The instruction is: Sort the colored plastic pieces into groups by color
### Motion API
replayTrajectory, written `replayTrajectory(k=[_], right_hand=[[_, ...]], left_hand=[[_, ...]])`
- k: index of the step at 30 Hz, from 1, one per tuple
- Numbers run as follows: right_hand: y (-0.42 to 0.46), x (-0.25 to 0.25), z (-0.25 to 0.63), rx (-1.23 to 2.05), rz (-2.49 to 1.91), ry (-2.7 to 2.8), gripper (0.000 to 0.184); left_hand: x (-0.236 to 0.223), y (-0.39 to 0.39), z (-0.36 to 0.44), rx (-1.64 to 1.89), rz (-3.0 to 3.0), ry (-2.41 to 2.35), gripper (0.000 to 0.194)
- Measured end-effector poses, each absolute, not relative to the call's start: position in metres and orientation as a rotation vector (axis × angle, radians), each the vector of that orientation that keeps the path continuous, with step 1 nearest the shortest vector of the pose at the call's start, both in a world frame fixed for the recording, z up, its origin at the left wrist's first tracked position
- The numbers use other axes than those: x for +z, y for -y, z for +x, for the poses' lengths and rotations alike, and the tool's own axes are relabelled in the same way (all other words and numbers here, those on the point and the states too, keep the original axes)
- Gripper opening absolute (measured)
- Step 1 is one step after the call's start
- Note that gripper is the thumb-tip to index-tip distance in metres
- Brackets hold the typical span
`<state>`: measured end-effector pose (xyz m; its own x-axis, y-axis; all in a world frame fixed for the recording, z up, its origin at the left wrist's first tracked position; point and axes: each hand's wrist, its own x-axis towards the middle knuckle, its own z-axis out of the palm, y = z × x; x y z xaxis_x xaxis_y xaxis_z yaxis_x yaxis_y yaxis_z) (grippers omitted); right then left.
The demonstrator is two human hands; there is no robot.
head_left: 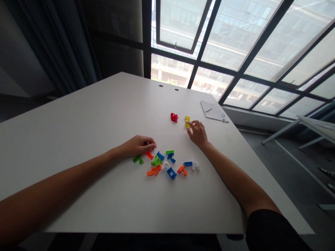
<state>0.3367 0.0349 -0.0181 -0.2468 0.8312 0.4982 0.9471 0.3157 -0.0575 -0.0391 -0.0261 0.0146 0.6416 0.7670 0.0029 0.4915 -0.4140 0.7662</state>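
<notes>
My left hand (137, 146) rests on the white table (78, 115) with its fingers curled, just above an orange-red plastic piece (149, 154) and a blue plastic piece (160, 156). Nothing held shows clearly in it. My right hand (197, 133) lies farther up the table, its fingertips touching the side of a yellow plastic piece (187, 122). A red plastic cluster (174, 117) sits a little left of that. Several green, orange, blue and white plastic pieces (166, 164) lie scattered below both hands.
A sheet of paper (213, 111) with a pen (223, 117) lies near the table's right edge. Two small holes (160, 85) mark the far end. Large framed windows (261, 55) stand beyond, dark curtains (65, 42) hang left, and a second table (316, 127) stands right.
</notes>
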Motion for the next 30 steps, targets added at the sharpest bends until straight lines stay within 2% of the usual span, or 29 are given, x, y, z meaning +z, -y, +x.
replayTrajectory(k=[4,8,14,22,27,30], right_hand=[[-0.035,-0.019,0.338,-0.339,-1.614,2.210,0.033],[-0.036,-0.017,0.338,-0.348,-1.689,2.149,0.038],[-0.002,-0.013,0.341,-0.360,-1.464,2.312,0.041],[0.053,0.004,0.355,-0.155,-1.250,2.479,0.030],[0.075,0.040,0.314,0.371,-1.034,2.625,0.024],[0.086,0.055,0.279,0.346,-0.906,2.752,0.025]], left_hand=[[0.015,0.026,-0.039,0.446,2.106,-0.974,0.050],[0.014,0.026,-0.039,0.466,2.093,-0.976,0.050],[0.016,0.028,-0.038,0.481,2.071,-0.983,0.052],[0.013,0.026,-0.039,0.467,2.102,-0.971,0.049],[0.013,0.027,-0.038,0.479,2.085,-0.994,0.051],[0.013,0.027,-0.038,0.478,2.089,-0.999,0.051]])
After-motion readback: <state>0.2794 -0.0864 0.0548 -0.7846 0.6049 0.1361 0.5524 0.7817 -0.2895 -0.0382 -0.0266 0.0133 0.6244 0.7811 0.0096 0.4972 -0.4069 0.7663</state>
